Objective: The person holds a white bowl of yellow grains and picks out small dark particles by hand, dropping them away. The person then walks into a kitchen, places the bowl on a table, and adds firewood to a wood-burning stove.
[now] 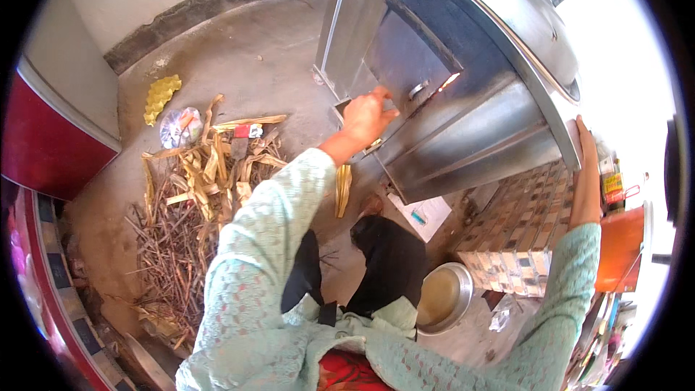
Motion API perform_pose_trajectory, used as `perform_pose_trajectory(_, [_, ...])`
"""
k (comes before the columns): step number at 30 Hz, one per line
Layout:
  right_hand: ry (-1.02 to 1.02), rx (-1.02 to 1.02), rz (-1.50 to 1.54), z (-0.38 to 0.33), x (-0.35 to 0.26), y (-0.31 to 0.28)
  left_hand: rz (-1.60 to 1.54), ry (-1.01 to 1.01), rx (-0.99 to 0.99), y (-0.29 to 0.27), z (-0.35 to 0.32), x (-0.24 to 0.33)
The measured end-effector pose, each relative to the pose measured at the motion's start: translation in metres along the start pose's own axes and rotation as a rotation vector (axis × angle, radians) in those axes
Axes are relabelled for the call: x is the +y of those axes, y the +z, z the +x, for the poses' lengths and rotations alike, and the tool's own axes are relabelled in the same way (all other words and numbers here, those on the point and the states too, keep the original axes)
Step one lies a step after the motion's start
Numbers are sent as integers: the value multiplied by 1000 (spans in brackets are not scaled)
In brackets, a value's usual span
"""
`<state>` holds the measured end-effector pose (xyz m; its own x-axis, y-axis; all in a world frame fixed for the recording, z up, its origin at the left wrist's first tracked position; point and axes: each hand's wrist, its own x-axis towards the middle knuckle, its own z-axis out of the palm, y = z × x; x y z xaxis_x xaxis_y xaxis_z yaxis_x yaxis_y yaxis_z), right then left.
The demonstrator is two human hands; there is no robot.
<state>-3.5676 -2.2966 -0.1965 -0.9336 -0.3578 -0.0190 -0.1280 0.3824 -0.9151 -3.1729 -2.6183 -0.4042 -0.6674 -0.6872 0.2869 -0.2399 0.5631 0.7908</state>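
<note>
A metal wood stove stands in front of me, its front darkened by soot. Flame shows at the edge of its hinged firebox door, beside a small round latch. Close to that door is my left hand, its fingers curled closed; whatever they may hold is hidden. An open metal ledge juts out just below it. On the stove's right edge lies my right hand, fingers stretched out and holding nothing. A large metal lid covers the stove top.
Twigs and dry corn husks are heaped on the floor at left, near a plastic bag and yellow egg tray. At right are a brick stack, a basin of cloudy liquid and an orange bucket.
</note>
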Motion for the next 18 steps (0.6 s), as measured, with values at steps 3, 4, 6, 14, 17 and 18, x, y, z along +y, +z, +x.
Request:
perform_pose_trajectory(3, [1, -38, 13, -1, 3, -19, 62, 7, 65, 39, 34, 7])
perform_pose_trajectory(4, [9, -49, 21, -1, 5, -22, 69, 35, 69, 48, 39, 6])
perform_pose_trajectory(6, [34, -30, -14, 0, 2, -27, 60, 73, 58, 61, 47, 0])
perform_pose_trajectory(14, [40, -24, 9, -14, -9, -9, -20, 166, 10, 59, 55, -15])
perform_pose_trajectory(17, [46, -3, -45, -20, -16, -13, -70, 175, 56, 41, 40, -32])
perform_pose_trajectory(18, [51, -11, -56, -20, -15, -16, -105, 170, 76, 33, 36, -38])
